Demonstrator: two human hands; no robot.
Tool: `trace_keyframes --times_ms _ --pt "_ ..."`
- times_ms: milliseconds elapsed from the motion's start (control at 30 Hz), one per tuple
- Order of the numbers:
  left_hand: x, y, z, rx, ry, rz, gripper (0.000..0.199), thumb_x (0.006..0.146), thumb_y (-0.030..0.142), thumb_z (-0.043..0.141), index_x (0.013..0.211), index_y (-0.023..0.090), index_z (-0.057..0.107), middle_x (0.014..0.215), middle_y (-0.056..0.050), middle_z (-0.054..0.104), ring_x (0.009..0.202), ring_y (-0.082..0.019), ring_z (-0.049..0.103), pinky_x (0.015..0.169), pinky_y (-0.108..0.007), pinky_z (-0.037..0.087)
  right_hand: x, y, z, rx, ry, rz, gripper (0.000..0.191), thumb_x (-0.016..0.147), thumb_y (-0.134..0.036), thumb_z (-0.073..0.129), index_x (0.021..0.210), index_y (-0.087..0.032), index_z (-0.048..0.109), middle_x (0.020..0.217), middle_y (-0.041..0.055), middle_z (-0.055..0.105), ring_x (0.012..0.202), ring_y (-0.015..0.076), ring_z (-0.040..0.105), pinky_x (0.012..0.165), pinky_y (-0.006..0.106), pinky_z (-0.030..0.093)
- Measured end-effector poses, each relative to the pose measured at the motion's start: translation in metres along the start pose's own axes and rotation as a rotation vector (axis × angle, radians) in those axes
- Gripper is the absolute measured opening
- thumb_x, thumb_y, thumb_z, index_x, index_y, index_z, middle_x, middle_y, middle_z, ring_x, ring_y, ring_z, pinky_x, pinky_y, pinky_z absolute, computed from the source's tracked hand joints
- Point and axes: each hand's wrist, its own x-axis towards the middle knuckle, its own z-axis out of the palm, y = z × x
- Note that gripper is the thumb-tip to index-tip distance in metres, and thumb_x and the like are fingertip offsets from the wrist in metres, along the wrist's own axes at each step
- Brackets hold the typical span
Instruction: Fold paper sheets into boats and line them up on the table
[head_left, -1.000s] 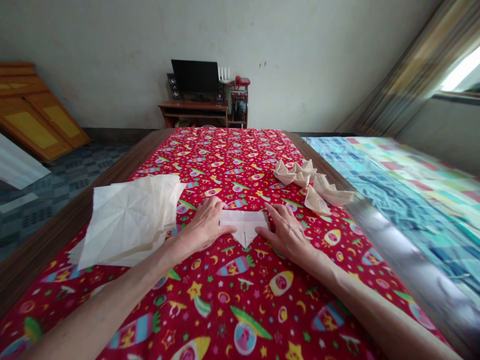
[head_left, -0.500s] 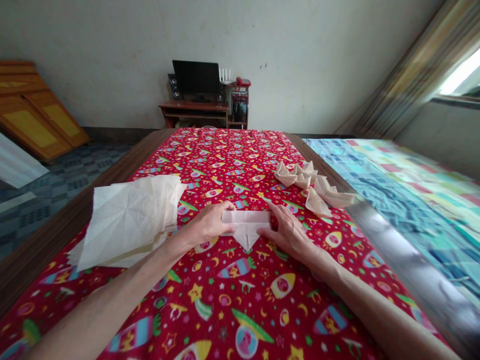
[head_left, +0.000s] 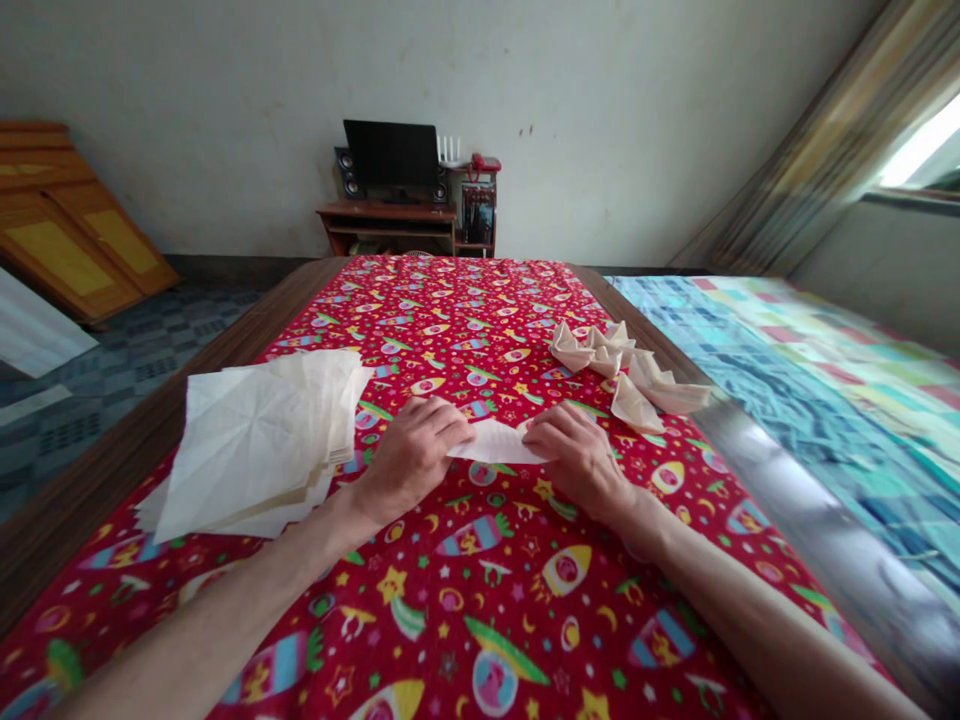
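A small folded sheet of white paper (head_left: 496, 443) spans the gap between my two hands, just over the red patterned cloth. My left hand (head_left: 424, 445) is closed on its left end, with the fingers curled over the paper. Its right end is pinched by my right hand (head_left: 576, 452), whose fingers are also curled. The paper's far edge rises to a low peak in the middle. Both ends are hidden under my fingers.
Left of my hands lies a stack of creased paper sheets (head_left: 255, 430). Several folded paper pieces (head_left: 600, 350) stand at the right. The red cloth (head_left: 465, 620) covers a wooden table (head_left: 739, 450). Beyond its far end are a desk (head_left: 390, 213) and a monitor (head_left: 391, 158).
The paper's point faced me before; now a low peak faces away. My fingers have curled from a flatter hold into a closed grip on both ends.
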Motion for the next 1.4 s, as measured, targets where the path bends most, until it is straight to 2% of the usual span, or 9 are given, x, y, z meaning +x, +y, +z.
trace_keyframes --times_ms 100,167,367,533,700,833,967,1133,1400 --pt "-0.011 -0.002 0.008 0.007 -0.129 0.014 0.015 0.088 0.012 0.048 0.090 0.019 0.061 0.089 -0.002 0.064 0.089 -0.020 0.054 0.079 -0.035 0.040 -0.004 0.001 0.007 -0.067 -0.096 -0.076 0.021 0.087 -0.012 0.042 0.081 -0.019 0.061 0.086 0.0072 0.060 0.080 0.0193 0.050 0.071 0.032 0.043" --pt "-0.018 -0.004 0.012 -0.026 -0.169 0.007 0.016 0.086 0.009 0.050 0.094 0.019 0.061 0.092 -0.002 0.065 0.091 -0.019 0.054 0.080 -0.035 0.040 -0.006 0.001 0.008 -0.070 -0.123 -0.103 0.020 0.088 -0.011 0.043 0.083 -0.018 0.061 0.087 0.0074 0.060 0.081 0.0192 0.049 0.071 0.032 0.043" --pt "-0.037 -0.007 0.012 -0.134 -0.109 -0.041 0.019 0.086 0.011 0.055 0.099 0.021 0.063 0.107 -0.001 0.065 0.097 -0.018 0.056 0.085 -0.036 0.042 -0.017 0.003 -0.001 -0.022 -0.151 -0.114 0.020 0.091 -0.017 0.043 0.098 -0.021 0.062 0.097 0.0081 0.060 0.090 0.0190 0.052 0.073 0.031 0.046" --pt "-0.042 -0.007 0.014 -0.287 -0.044 -0.096 0.017 0.088 0.013 0.053 0.097 0.020 0.065 0.102 -0.003 0.067 0.094 -0.017 0.058 0.085 -0.033 0.046 -0.027 0.011 -0.001 0.068 -0.141 -0.044 0.019 0.091 -0.024 0.047 0.097 -0.023 0.066 0.091 0.0065 0.060 0.084 0.0174 0.054 0.070 0.031 0.047" --pt "-0.035 -0.008 0.019 -0.448 -0.005 -0.266 0.012 0.087 0.019 0.057 0.081 0.019 0.067 0.091 -0.003 0.066 0.085 -0.015 0.061 0.079 -0.028 0.049 -0.026 0.013 0.001 0.265 -0.160 0.136 0.019 0.090 -0.030 0.050 0.085 -0.021 0.067 0.082 0.0045 0.061 0.074 0.0147 0.057 0.065 0.027 0.046" --pt "-0.029 -0.012 0.022 -0.410 -0.028 -0.359 0.019 0.087 0.023 0.054 0.072 0.018 0.065 0.085 -0.003 0.064 0.078 -0.014 0.060 0.075 -0.027 0.047 -0.022 0.009 0.004 0.312 -0.151 0.307 0.024 0.089 -0.035 0.052 0.075 -0.020 0.065 0.078 0.0030 0.061 0.069 0.0145 0.057 0.061 0.026 0.045" --pt "-0.026 -0.014 0.026 -0.337 -0.044 -0.390 0.021 0.087 0.026 0.053 0.069 0.018 0.060 0.082 -0.002 0.059 0.076 -0.014 0.057 0.072 -0.027 0.046 -0.019 0.005 0.008 0.233 -0.116 0.441 0.025 0.087 -0.035 0.053 0.069 -0.020 0.062 0.072 0.0015 0.060 0.063 0.0135 0.055 0.054 0.024 0.040" --pt "-0.025 -0.015 0.026 -0.300 -0.058 -0.415 0.019 0.082 0.027 0.058 0.066 0.018 0.051 0.079 -0.001 0.053 0.074 -0.014 0.054 0.070 -0.027 0.045 -0.017 0.002 0.010 0.132 -0.133 0.477 0.021 0.082 -0.032 0.057 0.065 -0.020 0.057 0.069 0.0004 0.058 0.061 0.0129 0.052 0.053 0.023 0.036" --pt "-0.023 -0.015 0.024 -0.305 -0.082 -0.406 0.019 0.081 0.023 0.058 0.066 0.019 0.048 0.079 -0.001 0.051 0.073 -0.014 0.054 0.069 -0.028 0.046 -0.018 0.000 0.008 0.056 -0.151 0.440 0.025 0.085 -0.035 0.052 0.065 -0.020 0.056 0.068 0.0004 0.058 0.062 0.0124 0.053 0.055 0.023 0.035"
